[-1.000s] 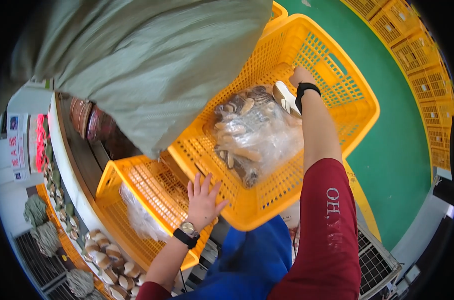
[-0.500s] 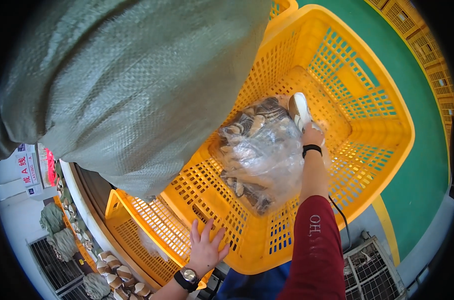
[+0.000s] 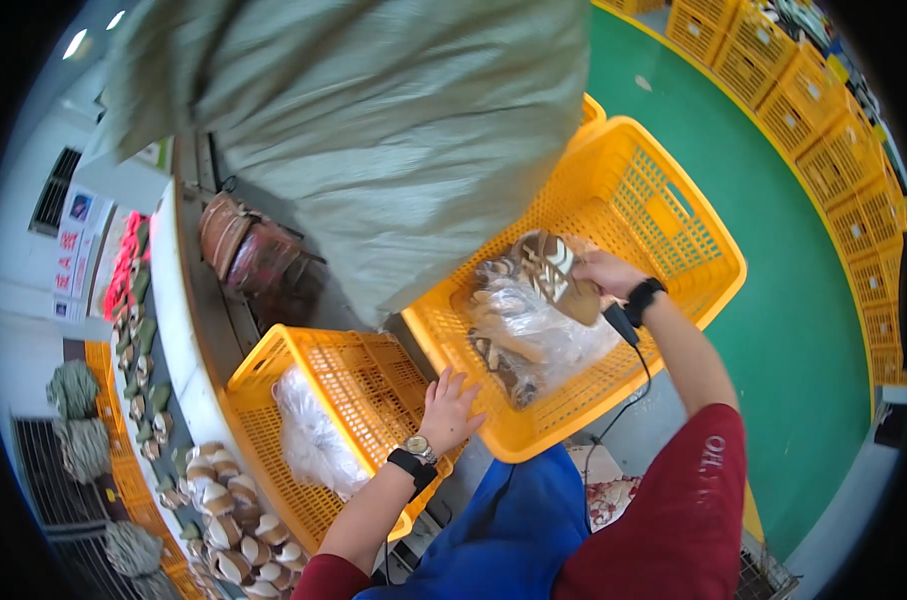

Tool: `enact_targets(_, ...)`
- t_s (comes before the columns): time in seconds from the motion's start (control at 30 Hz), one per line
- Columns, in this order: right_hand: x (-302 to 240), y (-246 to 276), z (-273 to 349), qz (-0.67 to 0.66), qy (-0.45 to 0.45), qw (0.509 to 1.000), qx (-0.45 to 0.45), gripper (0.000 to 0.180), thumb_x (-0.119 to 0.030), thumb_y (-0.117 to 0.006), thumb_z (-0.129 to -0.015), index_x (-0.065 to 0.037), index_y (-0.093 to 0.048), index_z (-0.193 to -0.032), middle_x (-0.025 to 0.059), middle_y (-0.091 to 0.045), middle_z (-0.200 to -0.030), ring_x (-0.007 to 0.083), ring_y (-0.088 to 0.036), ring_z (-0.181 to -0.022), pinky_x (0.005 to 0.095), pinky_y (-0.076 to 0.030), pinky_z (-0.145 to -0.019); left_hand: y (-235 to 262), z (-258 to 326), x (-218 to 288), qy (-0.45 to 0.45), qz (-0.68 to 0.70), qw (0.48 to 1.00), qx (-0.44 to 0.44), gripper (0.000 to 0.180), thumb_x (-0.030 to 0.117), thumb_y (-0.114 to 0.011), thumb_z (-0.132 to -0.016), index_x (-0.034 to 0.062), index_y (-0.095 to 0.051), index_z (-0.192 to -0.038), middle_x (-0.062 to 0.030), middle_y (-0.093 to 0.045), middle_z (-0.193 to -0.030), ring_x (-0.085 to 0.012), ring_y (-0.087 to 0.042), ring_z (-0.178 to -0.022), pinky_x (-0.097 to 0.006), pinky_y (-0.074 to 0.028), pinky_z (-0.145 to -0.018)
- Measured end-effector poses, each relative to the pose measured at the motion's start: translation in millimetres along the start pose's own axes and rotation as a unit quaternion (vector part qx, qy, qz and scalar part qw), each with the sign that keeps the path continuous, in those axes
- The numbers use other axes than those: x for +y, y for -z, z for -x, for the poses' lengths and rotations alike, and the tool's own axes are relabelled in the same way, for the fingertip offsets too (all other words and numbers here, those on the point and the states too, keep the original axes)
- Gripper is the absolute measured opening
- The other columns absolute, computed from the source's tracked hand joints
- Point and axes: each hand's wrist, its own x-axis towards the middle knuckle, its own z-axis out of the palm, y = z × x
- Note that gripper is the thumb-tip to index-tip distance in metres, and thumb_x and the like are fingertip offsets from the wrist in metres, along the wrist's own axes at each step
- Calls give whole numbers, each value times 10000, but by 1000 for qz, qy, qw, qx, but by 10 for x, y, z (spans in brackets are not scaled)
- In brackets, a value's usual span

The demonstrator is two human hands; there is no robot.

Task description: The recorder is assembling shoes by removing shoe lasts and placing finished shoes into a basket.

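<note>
My right hand grips a brown shoe upper with white stripes, held above the large yellow crate. Under it in the crate lies a clear plastic bag with brown and dark shoe uppers in and around it. A black corded thing hangs by my right wrist; its kind is unclear. My left hand, fingers spread, rests near the front left corner of that crate, beside a smaller yellow crate. Whether it touches either crate I cannot tell.
A big grey-green woven sack bulges over the far left of the large crate. Rows of shoe pieces lie along a curved-looking bench on the left. Stacked yellow crates line the green floor on the right.
My right hand has lifted the shoe upper off the bagged pieces and turned it, so its striped side shows. The view has shifted, bringing more of the bench and crate stacks in.
</note>
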Motion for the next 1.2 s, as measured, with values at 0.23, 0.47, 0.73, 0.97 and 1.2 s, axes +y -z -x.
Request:
enact_targets(0.23,-967,-1769,1618,-153,1,913,-379,547,-143,-586,-841,45,-348,-1296,122,-494,-1252,170,-532,-1091,301,-413,-945,1249,1390,33,175,669,656,302,597,348,-530,-884,65,-294,-1353,-110,-412,-1293,-234,-404,-1208,-345,-342,-999)
enact_targets(0.47,-1401,-3955,2204,-48,-73,795,-600,631,-377,-479,-885,0,-290,-1355,158,-460,-1275,218,-488,-1139,351,-385,-972,1103,3549,326,65,814,526,238,567,266,-554,-849,31,-338,-1318,-136,-491,-1223,-215,-526,-1082,-344,-444,-924)
enact_targets(0.73,-525,-5731,2757,-111,-53,758,-640,589,-502,-367,-916,-169,-217,-1377,96,-539,-1124,213,-578,-898,320,-484,-751,369,4996,1212,70,765,339,543,527,139,-579,-838,44,-348,-1302,-88,-492,-1221,-183,-524,-1083,-345,-463,-901)
enact_targets(0.97,-109,-6280,3931,130,182,726,-650,799,-85,-560,-814,-61,-41,-1421,176,-390,-1318,180,-515,-1077,302,-452,-852,241,5518,1642,171,589,328,718,591,165,-554,-877,40,-231,-1357,-81,-469,-1216,-136,-490,-1077,-295,-456,-859)
enact_targets(1.2,66,-6694,4116,133,314,677,-653,532,29,-494,-800,61,-349,-1311,144,-584,-1082,143,-590,-918,240,-474,-776,392,5883,1943,522,117,476,698,704,158,-695,-720,82,-302,-1299,-179,-346,-1269,-285,-364,-1204,-361,-386,-948)
